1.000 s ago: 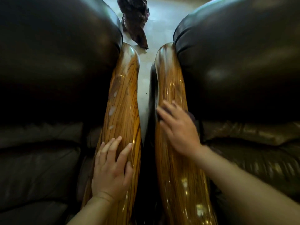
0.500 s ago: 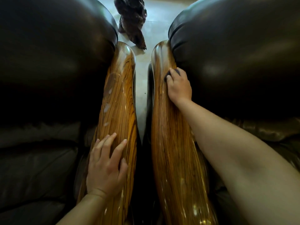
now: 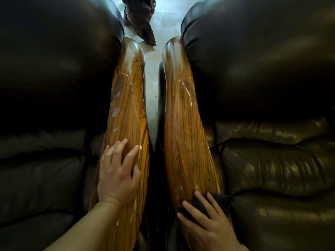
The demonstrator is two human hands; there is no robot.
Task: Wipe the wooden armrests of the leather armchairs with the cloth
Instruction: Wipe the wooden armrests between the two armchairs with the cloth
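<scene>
Two glossy striped wooden armrests run side by side away from me. The left armrest [image 3: 126, 113] carries pale smears along its far half. My left hand [image 3: 118, 173] lies flat on its near part, fingers apart, holding nothing. The right armrest [image 3: 183, 120] looks wet and shiny. My right hand [image 3: 208, 225] presses a dark cloth [image 3: 215, 199] onto the near end of the right armrest; the cloth pokes out beyond my fingertips and toward the seat.
Dark brown leather armchair backs [image 3: 253, 60] and seat cushions [image 3: 281, 169] flank both armrests. A narrow gap of pale floor [image 3: 152, 91] runs between the chairs. A dark brown crumpled thing [image 3: 143, 20] lies on the floor beyond the armrests.
My right hand slid with the cloth from the middle of the right armrest up to its far end, then back down to the near end. My left hand stayed put.
</scene>
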